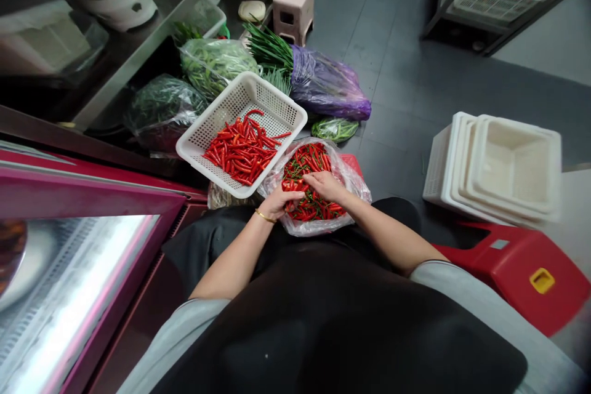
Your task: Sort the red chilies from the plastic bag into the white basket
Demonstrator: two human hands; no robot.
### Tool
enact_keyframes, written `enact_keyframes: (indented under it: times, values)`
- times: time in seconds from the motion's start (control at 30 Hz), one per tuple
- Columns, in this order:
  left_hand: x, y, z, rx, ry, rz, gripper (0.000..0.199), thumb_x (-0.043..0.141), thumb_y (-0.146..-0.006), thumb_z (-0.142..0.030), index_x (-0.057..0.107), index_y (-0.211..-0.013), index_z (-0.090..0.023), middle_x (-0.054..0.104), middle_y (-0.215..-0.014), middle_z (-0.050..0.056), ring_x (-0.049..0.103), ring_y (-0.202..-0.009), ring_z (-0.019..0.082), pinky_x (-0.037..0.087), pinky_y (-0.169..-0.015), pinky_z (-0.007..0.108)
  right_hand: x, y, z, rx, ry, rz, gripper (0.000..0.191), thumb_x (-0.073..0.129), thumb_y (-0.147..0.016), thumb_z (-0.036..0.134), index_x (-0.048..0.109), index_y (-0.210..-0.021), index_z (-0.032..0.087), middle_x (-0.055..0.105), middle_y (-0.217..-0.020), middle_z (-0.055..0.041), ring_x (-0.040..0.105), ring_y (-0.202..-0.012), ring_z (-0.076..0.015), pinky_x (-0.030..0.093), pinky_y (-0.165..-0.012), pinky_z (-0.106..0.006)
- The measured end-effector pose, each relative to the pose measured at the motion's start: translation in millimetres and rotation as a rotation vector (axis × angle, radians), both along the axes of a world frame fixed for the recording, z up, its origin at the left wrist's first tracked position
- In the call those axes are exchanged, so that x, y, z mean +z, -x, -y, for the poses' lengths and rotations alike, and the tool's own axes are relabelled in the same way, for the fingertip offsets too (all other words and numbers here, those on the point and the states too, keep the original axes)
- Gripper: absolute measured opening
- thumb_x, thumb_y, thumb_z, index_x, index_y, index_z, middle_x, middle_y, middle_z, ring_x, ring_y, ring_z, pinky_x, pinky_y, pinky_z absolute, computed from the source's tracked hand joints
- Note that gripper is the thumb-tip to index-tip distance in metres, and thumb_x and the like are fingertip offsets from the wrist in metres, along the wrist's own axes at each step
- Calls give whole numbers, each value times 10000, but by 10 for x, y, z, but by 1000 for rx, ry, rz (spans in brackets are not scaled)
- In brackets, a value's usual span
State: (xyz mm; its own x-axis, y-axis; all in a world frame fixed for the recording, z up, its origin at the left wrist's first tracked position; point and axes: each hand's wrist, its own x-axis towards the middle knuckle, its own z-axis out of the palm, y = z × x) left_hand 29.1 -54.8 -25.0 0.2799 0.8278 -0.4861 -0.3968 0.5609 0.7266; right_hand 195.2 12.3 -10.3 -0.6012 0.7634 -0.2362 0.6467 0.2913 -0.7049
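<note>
A clear plastic bag (353, 188) full of red chili peppers with green stems lies open in front of my lap. Over its left side, my left hand (278, 202) is closed around a few red chili peppers (292, 186). My right hand (327, 186) reaches in from the right with its fingers pinched together close to the left hand's peppers; what is between the fingertips is too small to make out. Just beyond my left hand, a white perforated basket (272, 98) holds a heap of red chilies (242, 151), mostly without green stems.
Bagged leafy greens (217, 64) and a purple bag (327, 83) of green stalks lie behind the basket. A pink stool (293, 9) stands farther back. Stacked white bins (512, 166) and a red plastic object (530, 277) are right; a lit display case (92, 295) is left.
</note>
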Motion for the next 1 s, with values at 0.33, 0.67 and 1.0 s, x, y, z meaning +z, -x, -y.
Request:
enact_keyframes:
  times: [0.33, 0.67, 1.0]
  values:
    - [7, 411, -140, 194, 63, 2, 232, 648, -532, -194, 419, -508, -165, 396, -381, -59, 333, -325, 31, 222, -331, 170, 19, 100, -215, 274, -411, 594, 385, 319, -974, 245, 627, -1167, 118, 622, -1139, -204, 613, -957, -263, 451, -745, -337]
    - [1, 388, -166, 306, 17, -166, 201, 676, -536, -180, 591, -698, -98, 668, -642, 59, 611, -529, 124, 329, -358, 166, -60, 338, -458, 230, -68, 401, 225, 600, -866, 320, 678, -847, 110, 717, -837, -112, 662, -787, -201, 461, -691, -259]
    - [-46, -15, -190, 205, 76, -166, 243, 722, -585, -202, 564, -747, -111, 608, -592, 4, 521, -430, 64, 300, -335, 154, -37, 207, -130, 61, -308, 176, 194, 486, -924, 329, 527, -829, 165, 659, -858, -85, 578, -748, -160, 366, -638, -244]
